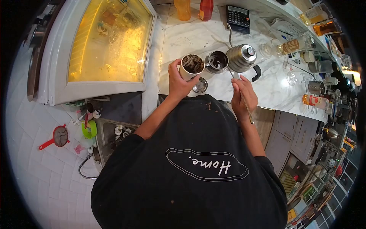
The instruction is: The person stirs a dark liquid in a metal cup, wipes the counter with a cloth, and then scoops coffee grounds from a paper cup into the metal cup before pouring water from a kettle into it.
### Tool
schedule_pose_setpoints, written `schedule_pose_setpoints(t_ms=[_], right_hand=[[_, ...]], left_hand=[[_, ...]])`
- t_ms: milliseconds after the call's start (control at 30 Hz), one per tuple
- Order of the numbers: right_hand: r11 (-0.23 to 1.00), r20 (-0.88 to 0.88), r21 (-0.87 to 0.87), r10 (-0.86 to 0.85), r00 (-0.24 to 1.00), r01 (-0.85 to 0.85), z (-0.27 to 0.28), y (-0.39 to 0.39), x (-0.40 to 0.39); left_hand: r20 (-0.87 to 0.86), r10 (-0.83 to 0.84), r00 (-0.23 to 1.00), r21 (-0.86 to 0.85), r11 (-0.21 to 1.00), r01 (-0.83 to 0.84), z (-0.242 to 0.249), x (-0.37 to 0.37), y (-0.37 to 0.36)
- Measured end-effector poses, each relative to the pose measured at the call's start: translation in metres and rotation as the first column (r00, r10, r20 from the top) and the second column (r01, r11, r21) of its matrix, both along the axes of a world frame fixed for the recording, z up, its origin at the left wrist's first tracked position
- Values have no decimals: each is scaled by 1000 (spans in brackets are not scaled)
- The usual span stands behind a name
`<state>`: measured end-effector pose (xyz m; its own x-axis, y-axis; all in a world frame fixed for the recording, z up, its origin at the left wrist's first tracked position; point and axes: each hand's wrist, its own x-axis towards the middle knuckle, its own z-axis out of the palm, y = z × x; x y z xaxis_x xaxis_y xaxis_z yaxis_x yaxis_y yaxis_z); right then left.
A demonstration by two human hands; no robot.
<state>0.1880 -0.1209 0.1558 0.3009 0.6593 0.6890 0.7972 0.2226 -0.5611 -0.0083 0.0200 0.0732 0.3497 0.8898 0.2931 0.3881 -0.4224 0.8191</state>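
Note:
My left hand is wrapped round a pale cup with a dark brown, streaky, foamy-looking filling. Close to its right stands a small steel pitcher, dark liquid residue inside. My right hand is closed on a long, thin, twisted-handled bar spoon, one end pointing toward the pitcher's rim and the other sticking out below my fingers. A gooseneck kettle with a black handle is just beyond my right hand. Near the left fingertips lies a small round metal piece on the marble counter.
At the counter's back are an orange bottle, a red bottle and a black calculator. A glass-fronted display case borders the left side. Bottles and glasses line the right, including a labelled bottle. A sink is at lower left.

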Motion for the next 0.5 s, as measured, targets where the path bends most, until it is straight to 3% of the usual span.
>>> schedule_pose_setpoints(t_ms=[167,200,300,400,500], right_hand=[[995,-40,-91,-31,999,27,5,-8,-7],[984,-43,-153,-98,994,91,5,-14,-8],[980,-254,-170,-144,956,102,-1,-18,-3],[974,-327,-222,-127,936,54,0,-18,4],[964,-351,-256,-158,923,68,-8,-22,16]], left_hand=[[85,10,996,-48,999,-6,2,0,-2],[117,10,993,-76,997,-1,3,0,-2],[143,14,990,-96,995,0,-1,-2,-4],[159,26,987,-113,994,-8,-1,0,-7],[67,35,997,3,999,-35,1,0,-8]])
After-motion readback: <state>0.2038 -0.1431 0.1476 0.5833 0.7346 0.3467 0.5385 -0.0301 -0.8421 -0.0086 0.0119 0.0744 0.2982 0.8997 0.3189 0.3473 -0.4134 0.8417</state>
